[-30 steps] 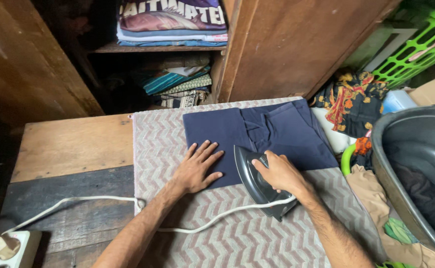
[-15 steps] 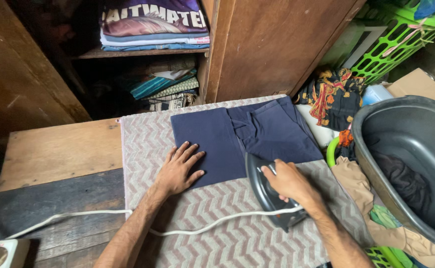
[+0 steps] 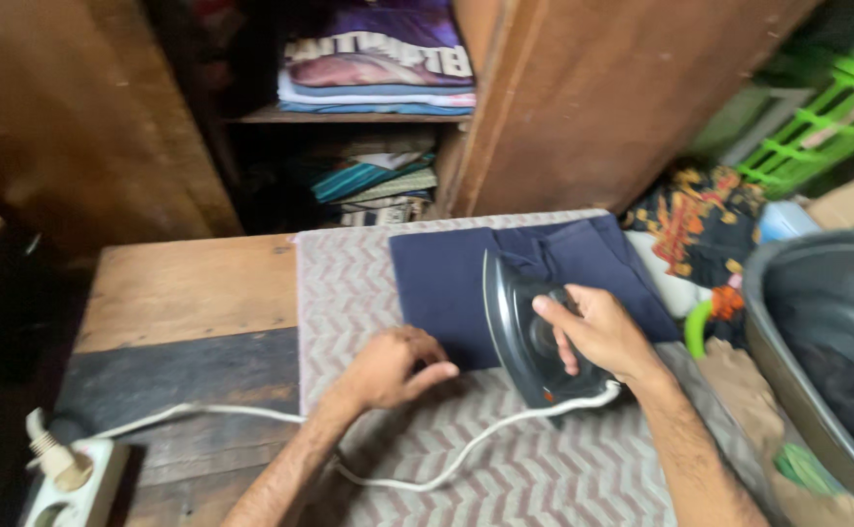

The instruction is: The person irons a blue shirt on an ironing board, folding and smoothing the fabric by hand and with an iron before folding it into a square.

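A folded navy garment (image 3: 441, 283) lies on a pink-and-grey zigzag cloth (image 3: 349, 283) spread over a wooden table (image 3: 183, 293). My right hand (image 3: 597, 337) grips the handle of a dark electric iron (image 3: 515, 327), which is tipped up on its side over the garment's near edge. My left hand (image 3: 393, 366) rests on the zigzag cloth just in front of the garment's near left corner, fingers curled and holding nothing. The iron's white cord (image 3: 446, 459) trails leftward across the cloth.
The cord runs to a white power strip (image 3: 71, 488) at the table's near left corner. Stacked folded clothes (image 3: 378, 78) fill wooden shelves behind. A dark grey tub (image 3: 817, 332), patterned fabric (image 3: 700, 220) and a green plastic basket (image 3: 817, 117) crowd the right side.
My right hand has tipped the iron up and moved it forward onto the garment. My left hand has slid off the garment toward me and curled its fingers. The view shifted.
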